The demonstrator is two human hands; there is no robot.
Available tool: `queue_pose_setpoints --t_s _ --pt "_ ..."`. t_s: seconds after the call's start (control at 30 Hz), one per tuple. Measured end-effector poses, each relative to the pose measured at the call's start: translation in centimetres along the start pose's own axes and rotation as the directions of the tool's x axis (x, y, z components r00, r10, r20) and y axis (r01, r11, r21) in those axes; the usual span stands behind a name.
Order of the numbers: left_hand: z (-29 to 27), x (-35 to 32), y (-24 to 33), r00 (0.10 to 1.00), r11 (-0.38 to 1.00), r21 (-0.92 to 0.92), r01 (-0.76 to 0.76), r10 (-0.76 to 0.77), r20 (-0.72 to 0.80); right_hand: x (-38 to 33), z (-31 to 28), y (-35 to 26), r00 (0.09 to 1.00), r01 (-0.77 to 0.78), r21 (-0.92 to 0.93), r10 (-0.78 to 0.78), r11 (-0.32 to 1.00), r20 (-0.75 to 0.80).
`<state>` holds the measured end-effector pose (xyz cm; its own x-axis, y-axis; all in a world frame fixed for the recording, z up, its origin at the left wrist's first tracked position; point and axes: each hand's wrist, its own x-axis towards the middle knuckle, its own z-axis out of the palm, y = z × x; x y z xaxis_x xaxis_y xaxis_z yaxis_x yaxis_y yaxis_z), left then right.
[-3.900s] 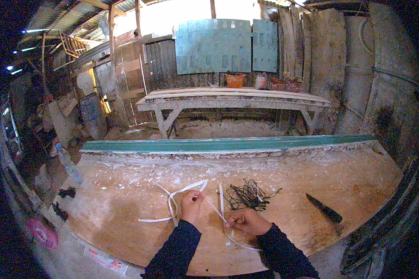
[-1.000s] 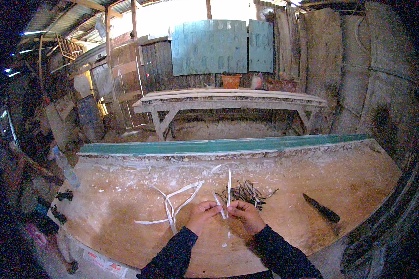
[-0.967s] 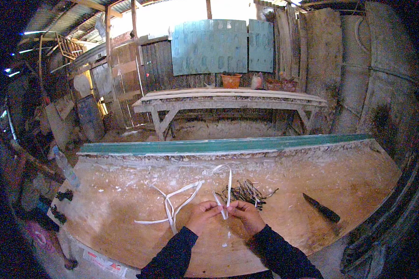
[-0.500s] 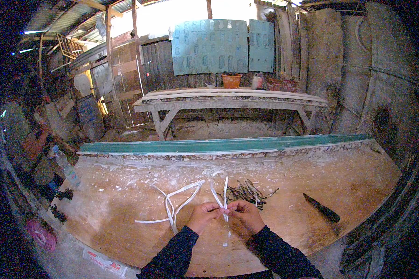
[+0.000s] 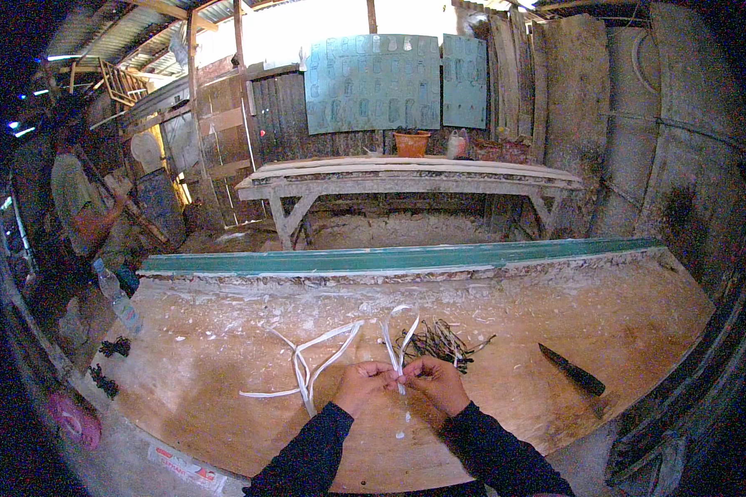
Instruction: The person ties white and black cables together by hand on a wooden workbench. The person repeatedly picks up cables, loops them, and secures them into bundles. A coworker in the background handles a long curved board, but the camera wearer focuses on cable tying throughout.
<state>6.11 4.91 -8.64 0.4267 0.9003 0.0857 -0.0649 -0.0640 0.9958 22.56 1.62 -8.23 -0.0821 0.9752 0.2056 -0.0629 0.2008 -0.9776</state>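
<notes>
Near the middle of the wooden table, my left hand and my right hand meet with fingertips pinched together. Both grip a narrow white strip, which rises above the fingers in an upright loop. Left of my hands lie more white strips, loosely crossed on the wood. Just beyond my right hand is a tangle of thin dark strands, partly behind the loop. Farther right rests a dark knife. The spot where the strip is pinched is mostly covered by my fingers.
A long green board runs along the table's far edge. At the left edge are a plastic bottle and dark clumps. Beyond stands a whitened bench with an orange pot. Another person is at far left.
The white strip's ends have come together at the top into a rounded loop, while my hands stay nearly in place. The other person has shifted and shows more upright, beside a long piece.
</notes>
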Motion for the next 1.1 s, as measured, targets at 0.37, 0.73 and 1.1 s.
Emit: queue_pose_setpoints --t_s 0.37,0.73,1.1 --pt "0.1 -0.2 0.4 0.999 1.0 -0.023 0.012 -0.011 0.034 0.0 -0.1 -0.1 0.999 0.046 -0.185 -0.045 0.982 0.01" --pt "0.3 -0.5 0.2 0.97 0.993 0.063 0.097 -0.108 0.216 -0.9 -0.7 -5.7 0.977 -0.185 0.361 0.21 0.914 -0.029" --pt "0.7 -0.6 0.0 0.827 0.898 0.433 0.081 -0.303 0.474 1.0 -4.7 -2.2 0.98 -0.17 0.635 0.198 0.754 0.026"
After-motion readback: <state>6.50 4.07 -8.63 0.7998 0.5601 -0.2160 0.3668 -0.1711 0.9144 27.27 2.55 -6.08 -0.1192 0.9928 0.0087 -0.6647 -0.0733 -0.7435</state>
